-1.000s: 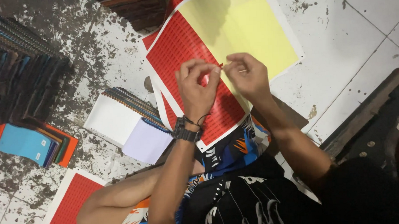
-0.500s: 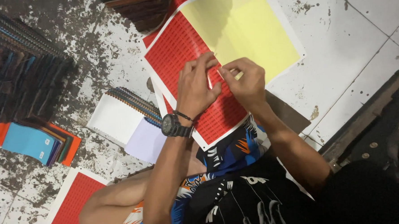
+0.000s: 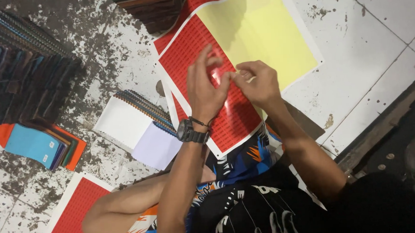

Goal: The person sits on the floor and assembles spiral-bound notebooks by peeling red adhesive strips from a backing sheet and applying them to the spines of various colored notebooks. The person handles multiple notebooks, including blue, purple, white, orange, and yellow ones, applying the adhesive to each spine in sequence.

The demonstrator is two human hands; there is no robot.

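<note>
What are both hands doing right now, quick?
Left hand: fingers half spread, fingertips at something small; a grip cannot be told.
Right hand: fingers curled, pinching something small over the red sticker sheet.

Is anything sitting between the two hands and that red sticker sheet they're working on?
Nothing visible does. The left hand and the right hand meet fingertip to fingertip directly above the red sticker sheet, apparently pinching something small that I cannot make out. The spiral notebooks lie off to the side.

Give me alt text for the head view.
Left hand and right hand meet fingertip to fingertip above a red sticker sheet with a bare yellow part, on a stained tile floor. Spiral notebooks lie beside it.
</note>
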